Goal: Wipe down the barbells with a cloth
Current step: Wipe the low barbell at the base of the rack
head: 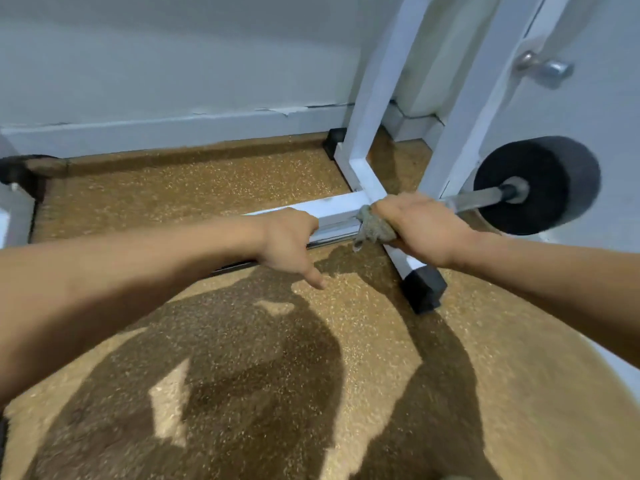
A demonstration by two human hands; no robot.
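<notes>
A barbell runs low across the floor, its steel bar (478, 199) ending at the right in a black weight plate (540, 185). My right hand (422, 226) is closed over a grey-green cloth (372, 230), which is wrapped around the bar just left of that plate. My left hand (289, 244) grips the same bar further left, one finger pointing down at the floor. Between the two hands a short stretch of bar shows under a white beam. The bar's left end is hidden by my left forearm.
A white metal rack (377, 81) stands right behind the bar, its base beam (325, 207) and black end cap (424, 289) close to my hands. A metal peg (545, 69) juts from the right upright. Brown speckled floor (207, 188) runs back to the grey wall.
</notes>
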